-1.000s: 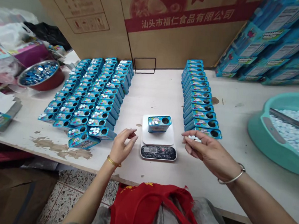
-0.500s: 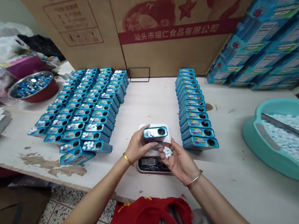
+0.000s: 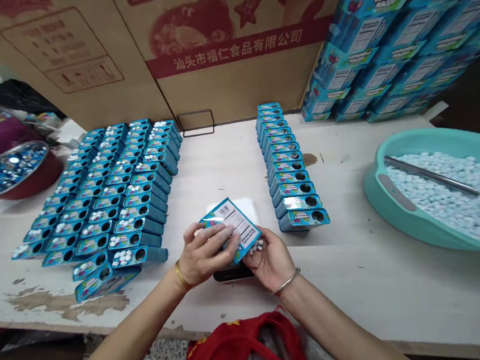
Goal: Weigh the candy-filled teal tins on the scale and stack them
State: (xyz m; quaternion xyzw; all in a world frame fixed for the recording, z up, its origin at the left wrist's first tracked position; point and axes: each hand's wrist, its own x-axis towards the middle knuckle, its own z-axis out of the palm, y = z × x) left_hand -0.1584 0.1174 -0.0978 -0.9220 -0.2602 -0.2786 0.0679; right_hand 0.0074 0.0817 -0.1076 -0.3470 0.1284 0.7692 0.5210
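Note:
My left hand [image 3: 206, 254] grips a small blue tin [image 3: 231, 227], tipped over so its white label side faces up. It is held above the white scale [image 3: 243, 208], whose display is hidden under my hands. My right hand [image 3: 270, 259] is cupped under the tin's lower end with several white candies [image 3: 256, 247] in its palm. A single row of blue tins with open holes [image 3: 291, 170] runs back just right of the scale. A large block of tins topped with candies [image 3: 117, 191] lies to the left.
A teal basin [image 3: 393, 202] full of white candies, with a metal bar across it, stands at the right. A red bowl of blue pieces [image 3: 8, 168] sits far left. Cardboard cartons [image 3: 160, 38] and stacked blue boxes [image 3: 381, 52] line the back. Red cloth [image 3: 246, 343] lies near the table's front edge.
My left hand picked the tin off the scale and turned it label side up. My right hand came in from the right with the candies and now cups under the tin.

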